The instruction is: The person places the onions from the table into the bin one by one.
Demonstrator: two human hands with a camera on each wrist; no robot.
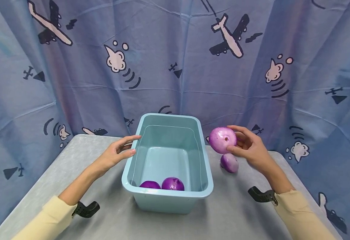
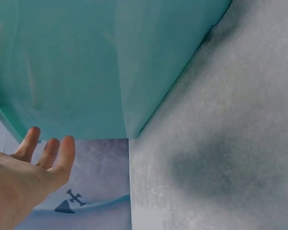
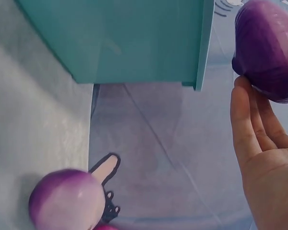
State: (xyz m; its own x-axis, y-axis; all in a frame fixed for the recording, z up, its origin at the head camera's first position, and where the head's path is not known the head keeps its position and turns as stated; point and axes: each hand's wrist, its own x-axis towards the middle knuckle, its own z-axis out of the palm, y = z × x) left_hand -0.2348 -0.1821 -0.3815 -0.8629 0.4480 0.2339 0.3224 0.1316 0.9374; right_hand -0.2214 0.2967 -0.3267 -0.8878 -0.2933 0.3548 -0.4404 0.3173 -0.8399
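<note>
My right hand (image 1: 251, 146) pinches a red onion (image 1: 222, 140) between thumb and fingers, raised beside the right rim of a light blue plastic bin (image 1: 167, 202). In the right wrist view the fingers curve under the held onion (image 3: 266, 50). Below that hand, a second red onion (image 1: 229, 163) rests on the table to the right of the bin. Two more onions, a left one (image 1: 150, 185) and a right one (image 1: 173, 183), lie inside the bin at its near end, partly hidden by the front wall. My left hand (image 1: 115, 154) has its fingertips right at the bin's left rim, fingers loosely extended.
The bin stands on a grey table (image 1: 103, 200) with a blue printed curtain (image 1: 163, 66) hanging behind it. Black wrist straps, a left one (image 1: 86, 209) and a right one (image 1: 262, 195), jut out from the sleeves. A pink sliver shows at the right wrist view's bottom edge.
</note>
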